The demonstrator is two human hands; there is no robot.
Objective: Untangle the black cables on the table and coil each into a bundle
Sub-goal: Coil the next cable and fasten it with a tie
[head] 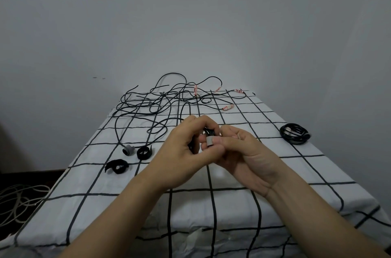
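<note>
Being gripped by the left hand [182,152], the coiled cable [209,131] is being bound with a grey strap [209,141] pinched by the right hand [245,152], presumably to stop unspooling.

A matt white cloth [232,175] with a printed black grid, soft and lightly creased toward the near edge, covers the tabletop [296,164]. The tangled black cables [148,107] at the far edge, the coiled bundle [294,133] by the right edge and the small coil [208,131] gripped by the left hand [186,152] have a smooth, faintly shiny plastic sheath, and several cable ends carry papery white labels [228,107] with red print. The two black straps [144,152] near the left edge look like fuzzy matt fabric, as does the grey strap [209,141] pinched by the right hand [243,152].
</note>
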